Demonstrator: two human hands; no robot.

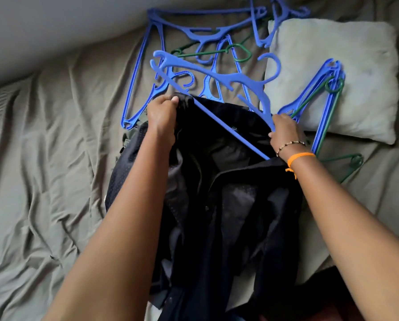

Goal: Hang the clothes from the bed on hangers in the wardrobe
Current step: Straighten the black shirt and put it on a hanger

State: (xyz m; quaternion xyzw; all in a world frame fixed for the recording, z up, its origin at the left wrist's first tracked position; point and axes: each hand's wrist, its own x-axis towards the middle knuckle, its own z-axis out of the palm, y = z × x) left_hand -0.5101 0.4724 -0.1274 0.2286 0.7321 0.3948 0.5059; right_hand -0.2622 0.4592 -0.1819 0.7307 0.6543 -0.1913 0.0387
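A person works a blue hanger (219, 75) into a dark shirt (228, 193) over a bed (43, 147) covered in a rumpled olive sheet. The left hand (162, 113) has its fingers curled round the shirt's upper edge, pinching the cloth at the hanger's left end. The right hand (286, 130) grips the hanger's right shoulder, with its fingers wrapped round the plastic where that arm dips into the garment.

The hanger's long axis runs on a slant, from upper left near the left hand down to lower right beside the right wrist. Its bottom bar crosses the open neck of the shirt, and its hook points up and away, towards the pillow (344, 72). The shirt hangs bunched between the two forearms, its body trailing down towards the person, so the cloth lies below and nearer than the hanger. The left end appears to sit at or just inside the fabric; the right end seems not yet seated, though the dark folds hide the exact fit.

The coming move probably turns on the right hand, which is the nearer to the unseated end, sliding that shoulder under the cloth while the left holds the fabric taut.

Spare blue hangers (194, 28) and green hangers (235, 52) lie scattered on the bed beyond. No wardrobe is in view.
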